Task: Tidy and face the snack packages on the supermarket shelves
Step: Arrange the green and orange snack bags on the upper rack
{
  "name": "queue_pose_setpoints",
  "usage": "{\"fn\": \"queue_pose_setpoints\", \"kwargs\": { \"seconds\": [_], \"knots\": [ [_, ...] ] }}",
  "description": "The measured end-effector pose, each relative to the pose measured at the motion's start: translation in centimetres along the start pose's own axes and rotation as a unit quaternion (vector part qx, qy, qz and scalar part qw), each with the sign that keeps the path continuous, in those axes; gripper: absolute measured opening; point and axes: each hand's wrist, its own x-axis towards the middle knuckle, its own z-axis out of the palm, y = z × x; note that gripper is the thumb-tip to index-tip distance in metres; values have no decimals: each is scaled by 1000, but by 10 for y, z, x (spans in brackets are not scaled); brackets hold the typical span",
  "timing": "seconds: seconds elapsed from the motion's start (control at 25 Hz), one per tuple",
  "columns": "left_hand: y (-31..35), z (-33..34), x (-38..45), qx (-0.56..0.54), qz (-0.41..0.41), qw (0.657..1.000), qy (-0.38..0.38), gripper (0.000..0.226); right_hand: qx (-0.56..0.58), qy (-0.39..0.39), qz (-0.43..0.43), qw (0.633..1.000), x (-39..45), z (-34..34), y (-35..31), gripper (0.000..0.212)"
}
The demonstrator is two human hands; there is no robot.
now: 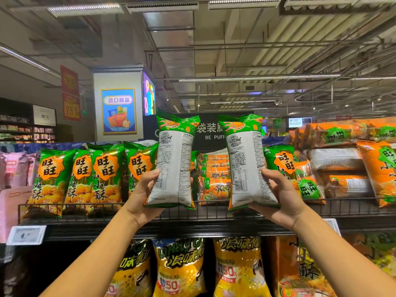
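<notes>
Your left hand [140, 195] grasps left green bag [174, 161] low at its edge; your right hand [282, 196] grasps right green bag [246, 161] likewise. Both bags upright, printed backs toward you, fronts toward shelf; judged held up ready to slot into gap. Below, yellow bags [180, 269] hang on lower tier. Wire shelf rail [214, 213] retains stock. Standing green row [85, 174] faced at left. Gap behind holds orange packs [214, 179] lying flat. Right pile [342, 163] jumbled, unfaced.

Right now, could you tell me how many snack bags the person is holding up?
2: one green bag in the left hand, another green bag in the right hand, both showing their white backs.
</notes>
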Motion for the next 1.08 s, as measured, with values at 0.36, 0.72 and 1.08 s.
{"fn": "queue_pose_setpoints", "kwargs": {
  "seconds": [0.36, 0.72, 1.08],
  "knots": [
    [-2, -25, -15, 60, -7, 998, -26, 52, -81, -100, -38, 991, -2, -17, 4, 78],
    [-1, -43, -23, 183, 4, 982, 38, 56, -175, -61, -53, 981, -4, -28, 3, 59],
    [4, -29, -30, 135, -46, 989, 25, 69, -171, -57, -46, 983, -5, -21, 7, 82]
  ]
}}
